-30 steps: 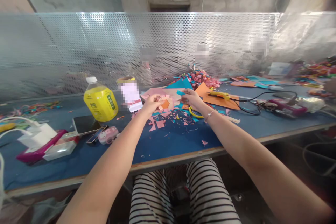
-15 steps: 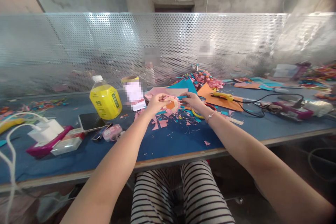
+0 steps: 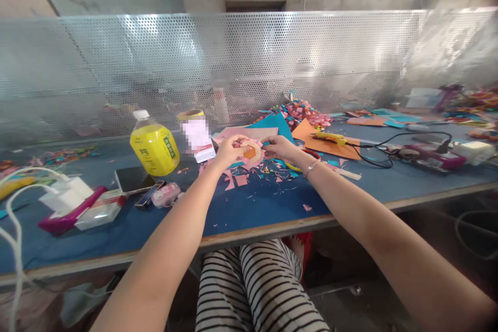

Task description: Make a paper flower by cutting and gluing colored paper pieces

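My left hand (image 3: 230, 151) pinches the left edge of a round, flower-like pink paper piece (image 3: 256, 160) with an orange hexagonal centre. It is held just above the blue tabletop. My right hand (image 3: 279, 149) is at the piece's upper right edge, fingers curled and fingertips close together on it; their exact grip is partly hidden. Under and around the hands lie pink paper scraps (image 3: 241, 180). Beside my right wrist rest scissors with red and yellow handles (image 3: 311, 154), partly covered by my arm.
A yellow drink bottle (image 3: 153, 146), a phone (image 3: 134, 180) and a power strip (image 3: 73, 211) are on the left. Sheets of blue paper (image 3: 278, 123) and orange paper (image 3: 307, 132) lie behind. A yellow glue gun (image 3: 329, 138) trails its cable rightward. A perforated metal screen (image 3: 249, 46) borders the table.
Both hands stay at the paper piece, which shows its orange centre a little more toward me. My legs have shifted closer together under the table, and the view has tilted slightly down.
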A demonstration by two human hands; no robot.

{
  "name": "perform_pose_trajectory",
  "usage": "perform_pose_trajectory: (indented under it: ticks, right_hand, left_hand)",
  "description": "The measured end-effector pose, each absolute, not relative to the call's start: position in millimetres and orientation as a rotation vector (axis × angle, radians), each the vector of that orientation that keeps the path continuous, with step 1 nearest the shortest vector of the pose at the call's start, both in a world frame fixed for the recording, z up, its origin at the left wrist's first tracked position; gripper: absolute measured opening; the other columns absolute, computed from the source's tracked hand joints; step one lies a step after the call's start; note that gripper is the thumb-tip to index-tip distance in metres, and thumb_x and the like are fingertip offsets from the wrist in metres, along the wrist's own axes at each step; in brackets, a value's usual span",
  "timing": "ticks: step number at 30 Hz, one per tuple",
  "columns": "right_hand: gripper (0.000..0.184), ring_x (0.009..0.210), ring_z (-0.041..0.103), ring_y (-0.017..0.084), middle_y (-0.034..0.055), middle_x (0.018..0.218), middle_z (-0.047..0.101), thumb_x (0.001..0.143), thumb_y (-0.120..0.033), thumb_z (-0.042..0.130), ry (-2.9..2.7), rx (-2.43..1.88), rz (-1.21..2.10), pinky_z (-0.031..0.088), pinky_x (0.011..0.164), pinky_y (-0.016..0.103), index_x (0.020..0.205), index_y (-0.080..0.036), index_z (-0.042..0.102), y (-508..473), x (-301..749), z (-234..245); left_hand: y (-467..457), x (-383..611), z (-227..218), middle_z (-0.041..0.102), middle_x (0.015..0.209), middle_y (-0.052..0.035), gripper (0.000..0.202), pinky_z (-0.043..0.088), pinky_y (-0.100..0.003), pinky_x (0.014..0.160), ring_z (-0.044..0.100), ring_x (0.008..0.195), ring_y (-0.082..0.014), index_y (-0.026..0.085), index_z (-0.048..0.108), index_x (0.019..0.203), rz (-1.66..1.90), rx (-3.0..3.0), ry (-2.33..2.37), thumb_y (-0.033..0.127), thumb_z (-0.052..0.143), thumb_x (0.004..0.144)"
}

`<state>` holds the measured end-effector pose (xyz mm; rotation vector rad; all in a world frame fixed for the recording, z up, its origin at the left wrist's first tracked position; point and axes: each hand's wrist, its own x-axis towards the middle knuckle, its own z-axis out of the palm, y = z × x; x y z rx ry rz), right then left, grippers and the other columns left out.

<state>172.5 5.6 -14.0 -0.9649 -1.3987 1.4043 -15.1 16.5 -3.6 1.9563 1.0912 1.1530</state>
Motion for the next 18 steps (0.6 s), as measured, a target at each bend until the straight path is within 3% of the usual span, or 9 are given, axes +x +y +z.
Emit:
perform_pose_trajectory:
  ticks: [11, 18]
  right_hand:
    - [0.018, 0.055, 0.054, 0.007, -0.0021, 0.065, 0.059, 0.057, -0.013, 0.063, -1.559, -0.880, 1.410, 0.049, 0.052, 0.019, 0.074, -0.016, 0.063, 1.2, 171.5, -12.9]
    - [0.028, 0.060, 0.056, 0.008, 0.0021, 0.079, 0.066, 0.058, -0.014, 0.063, -1.624, -0.793, 1.493, 0.047, 0.054, 0.018, 0.086, -0.016, 0.066, -2.5, 173.4, -9.2]
  left_hand:
    - [10.9, -12.1, -2.6, 0.050, 0.065, 0.0034, 0.024, 0.037, -0.017, 0.046, 0.044, 0.052, -0.0064, 0.019, 0.057, 0.086, 1.127, 1.964, 1.125, 0.023, 0.062, 0.063]
    - [11.8, -13.4, -3.8, 0.051, 0.066, 0.0027, 0.020, 0.037, -0.017, 0.048, 0.046, 0.056, -0.0074, 0.018, 0.056, 0.084, 1.141, 1.983, 1.126, 0.020, 0.057, 0.065]
